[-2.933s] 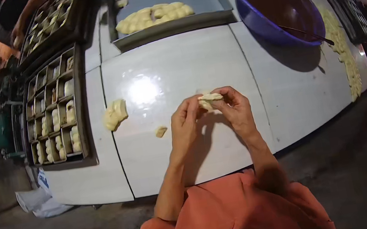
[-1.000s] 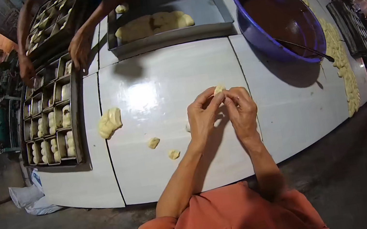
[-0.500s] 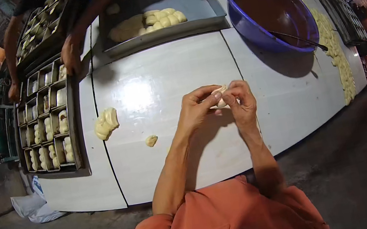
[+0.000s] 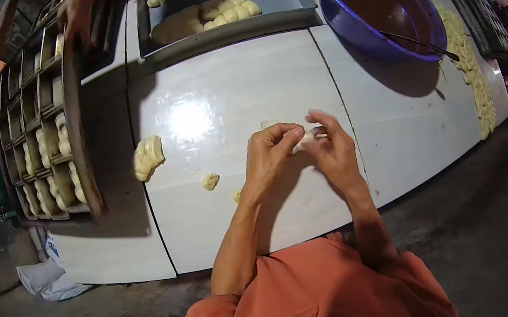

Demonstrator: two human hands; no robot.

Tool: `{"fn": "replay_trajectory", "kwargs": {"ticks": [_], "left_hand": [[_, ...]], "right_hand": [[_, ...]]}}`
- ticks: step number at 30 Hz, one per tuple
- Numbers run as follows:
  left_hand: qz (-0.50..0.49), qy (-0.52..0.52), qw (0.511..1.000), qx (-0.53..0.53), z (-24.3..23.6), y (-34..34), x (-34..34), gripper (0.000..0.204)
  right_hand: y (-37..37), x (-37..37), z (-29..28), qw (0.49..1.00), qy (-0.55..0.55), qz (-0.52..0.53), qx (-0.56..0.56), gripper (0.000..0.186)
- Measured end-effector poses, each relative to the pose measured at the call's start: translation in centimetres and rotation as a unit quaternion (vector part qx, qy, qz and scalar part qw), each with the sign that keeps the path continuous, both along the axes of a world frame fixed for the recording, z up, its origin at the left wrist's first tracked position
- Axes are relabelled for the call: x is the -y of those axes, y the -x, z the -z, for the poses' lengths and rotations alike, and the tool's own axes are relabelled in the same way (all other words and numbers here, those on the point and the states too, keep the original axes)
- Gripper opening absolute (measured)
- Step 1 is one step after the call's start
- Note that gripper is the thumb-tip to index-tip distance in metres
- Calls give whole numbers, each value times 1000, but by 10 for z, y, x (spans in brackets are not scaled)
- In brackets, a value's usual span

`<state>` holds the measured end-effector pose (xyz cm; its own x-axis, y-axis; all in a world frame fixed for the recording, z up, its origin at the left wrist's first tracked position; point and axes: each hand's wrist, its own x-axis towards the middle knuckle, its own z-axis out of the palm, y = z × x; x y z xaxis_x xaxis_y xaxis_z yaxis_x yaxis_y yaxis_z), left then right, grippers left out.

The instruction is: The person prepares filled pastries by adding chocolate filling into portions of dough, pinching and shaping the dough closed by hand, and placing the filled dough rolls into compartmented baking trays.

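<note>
Between both my hands is a small pale piece of dough [image 4: 301,143], partly hidden by my fingers. My left hand [image 4: 267,156] is closed around its left side, thumb on top. On its right side, my right hand [image 4: 337,152] pinches it, with the index finger raised and slightly blurred. A small lump of dough [image 4: 210,181] lies on the white table left of my left wrist. Another bit of dough [image 4: 237,195] shows beside that forearm, and one more piece [image 4: 268,124] just beyond the left knuckles. Farther left sits a larger ridged dough piece [image 4: 148,158].
At left, a co-worker's hands [image 4: 78,16] hold a tilted compartment pan [image 4: 81,131] with dough in several cells. A metal tray [image 4: 225,33] with dough stands at the back. A purple basin [image 4: 354,49] of brown filling is at back right, near a dough strip [image 4: 476,85].
The co-worker has lifted and tilted the compartment pan off the table. My right index finger has risen from the dough. Small dough pieces now show beside my left forearm and beyond my left hand.
</note>
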<state>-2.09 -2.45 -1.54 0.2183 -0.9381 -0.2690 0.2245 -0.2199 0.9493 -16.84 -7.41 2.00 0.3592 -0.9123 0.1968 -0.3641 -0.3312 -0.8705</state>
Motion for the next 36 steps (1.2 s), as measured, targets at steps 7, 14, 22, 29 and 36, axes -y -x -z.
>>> {"fn": "replay_trajectory", "kwargs": {"ticks": [7, 14, 22, 29, 36], "left_hand": [[-53, -61, 964, 253, -37, -2, -37, 47], [-304, -32, 871, 385, -32, -87, -114, 29], [-286, -42, 793, 537, 10, -204, -137, 42], [-194, -104, 900, 376, -11, -218, -150, 37], [-186, -94, 899, 386, -24, -196, -146, 45]], "right_hand": [[27, -10, 35, 976, -56, -130, -165, 25], [-25, -12, 0, 988, -52, -86, -118, 32], [-218, -35, 45, 933, 157, -301, -122, 55], [-249, -37, 44, 921, -58, -377, -78, 28], [-222, -22, 30, 831, -459, -269, 162, 39]]}}
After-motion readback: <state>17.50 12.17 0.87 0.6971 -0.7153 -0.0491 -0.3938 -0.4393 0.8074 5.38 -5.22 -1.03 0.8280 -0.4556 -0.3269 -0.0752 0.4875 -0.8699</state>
